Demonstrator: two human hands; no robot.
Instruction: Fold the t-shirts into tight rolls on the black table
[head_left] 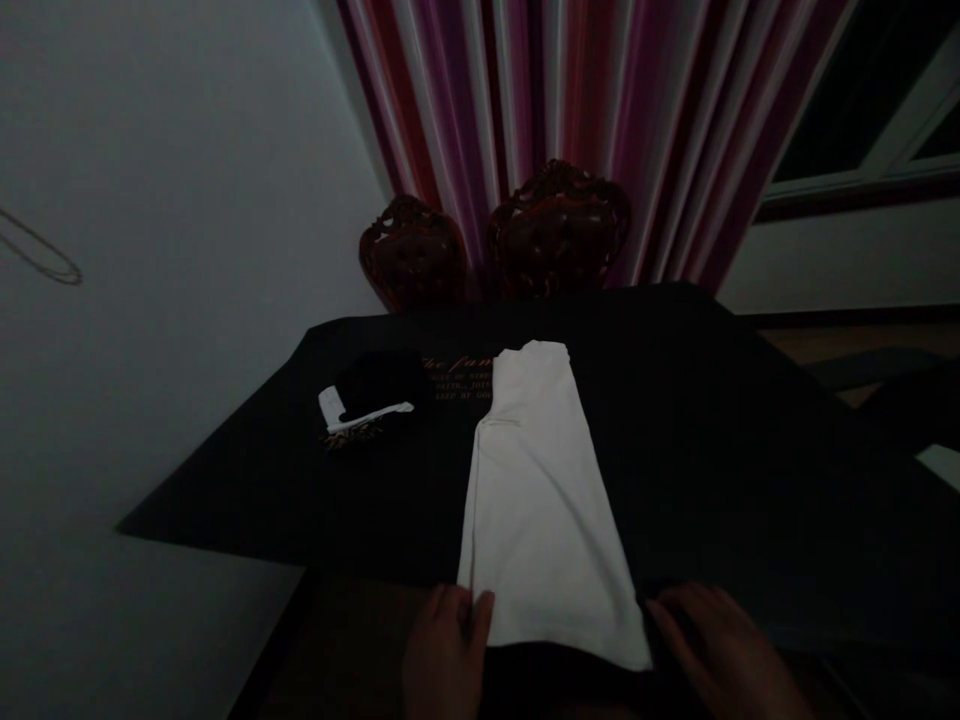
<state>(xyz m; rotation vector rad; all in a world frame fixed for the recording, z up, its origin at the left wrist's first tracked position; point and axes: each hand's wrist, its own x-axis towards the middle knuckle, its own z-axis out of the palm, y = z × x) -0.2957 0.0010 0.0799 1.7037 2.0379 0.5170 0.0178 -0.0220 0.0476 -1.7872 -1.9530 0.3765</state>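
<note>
A white garment point(541, 510), which looks like shorts folded lengthwise, lies on the dark tablecloth with its narrow end away from me. Its wide hem hangs over the near table edge. My left hand point(448, 645) pinches the hem's left corner between thumb and fingers. Beside the lower right edge of the cloth is my right hand point(716, 640), its fingers loosely bent and thumb apart from them. Its fingertips are close to the fabric; dim light hides whether they touch it.
A folded black garment point(382, 385) with white trim lies on the left of the dark tablecloth point(712, 430). Two carved chairs point(559, 240) stand beyond the far edge, before striped curtains point(585, 90). A wall point(187, 250) borders the left side. Something pale point(941, 465) shows at far right.
</note>
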